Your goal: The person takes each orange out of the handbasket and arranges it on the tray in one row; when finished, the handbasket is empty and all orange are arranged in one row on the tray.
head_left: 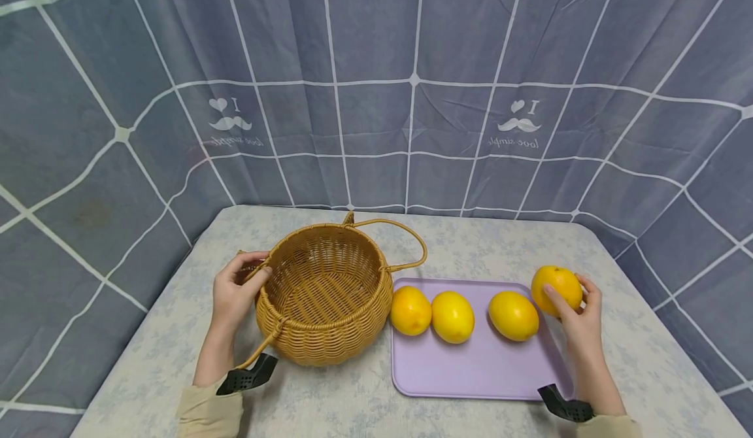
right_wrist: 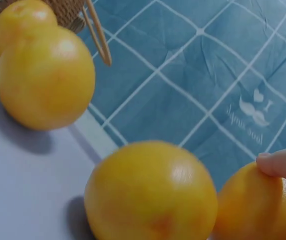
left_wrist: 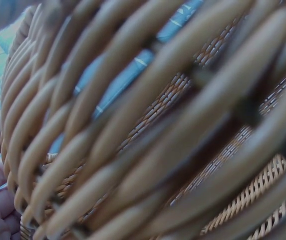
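Note:
In the head view my left hand grips the left rim of a round wicker basket, thumb inside and fingers outside. Its woven wall fills the left wrist view. My right hand holds an orange between thumb and fingers at the right end of a lilac tray. Three more yellow-orange fruits lie on the tray: one beside the basket, one next to it, and one near the held orange. The right wrist view shows a fingertip on the held orange.
The basket's loop handle leans out over the table toward the tray's far left corner. A pale patterned tabletop lies beneath everything. Behind it hangs a blue-grey checked cloth.

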Demonstrator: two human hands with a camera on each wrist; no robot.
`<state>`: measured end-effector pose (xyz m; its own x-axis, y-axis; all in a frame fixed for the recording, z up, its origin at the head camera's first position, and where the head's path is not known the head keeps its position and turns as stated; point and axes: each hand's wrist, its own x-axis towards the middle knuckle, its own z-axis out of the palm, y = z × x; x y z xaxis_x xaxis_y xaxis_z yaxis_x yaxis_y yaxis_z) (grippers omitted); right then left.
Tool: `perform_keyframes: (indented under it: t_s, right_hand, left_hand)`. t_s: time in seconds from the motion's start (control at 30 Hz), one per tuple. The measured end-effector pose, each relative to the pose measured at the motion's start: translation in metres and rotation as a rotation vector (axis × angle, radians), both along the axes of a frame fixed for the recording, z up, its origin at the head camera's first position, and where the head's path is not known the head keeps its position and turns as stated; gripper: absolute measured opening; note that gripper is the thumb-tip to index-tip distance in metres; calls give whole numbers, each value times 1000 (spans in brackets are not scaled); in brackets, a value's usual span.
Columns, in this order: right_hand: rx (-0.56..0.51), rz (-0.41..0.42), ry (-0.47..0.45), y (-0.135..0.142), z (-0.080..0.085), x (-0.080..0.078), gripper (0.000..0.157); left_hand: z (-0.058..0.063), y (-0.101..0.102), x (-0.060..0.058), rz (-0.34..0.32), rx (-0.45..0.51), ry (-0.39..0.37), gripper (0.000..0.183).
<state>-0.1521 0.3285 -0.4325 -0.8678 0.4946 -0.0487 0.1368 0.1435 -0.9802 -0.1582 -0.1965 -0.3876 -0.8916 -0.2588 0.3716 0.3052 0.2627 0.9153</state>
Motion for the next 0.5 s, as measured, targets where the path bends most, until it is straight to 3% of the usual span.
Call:
perform_keyframes:
  t_s: [0.07,0.13,0.2,0.3,0.4,0.5]
  right_hand:
    - [-21,-21,-24,-1,-1,0,80]
    - [-37,-33,-50,-7,4,3,80]
    - [-46,-30,-51,-5,0,2,80]
    - [-41,-16,-70,-2,-6,0,80]
    - [-29,-10,-93,-1,-9,0,80]
    - [0,0,-106,-1,-11,-1,77]
  left_hand:
    - [-10,-5,-6,-6,-5,20,24]
    - [-30,-15,-18,-35,7,72,25]
    - [-46,-22,-27,-49,8,99,25]
    - [-47,-23,-27,-52,-4,104,26]
    - [-29,-14,-17,-14,-34,41,27]
    - [-24,-12,-15,-5,-19,8,26]
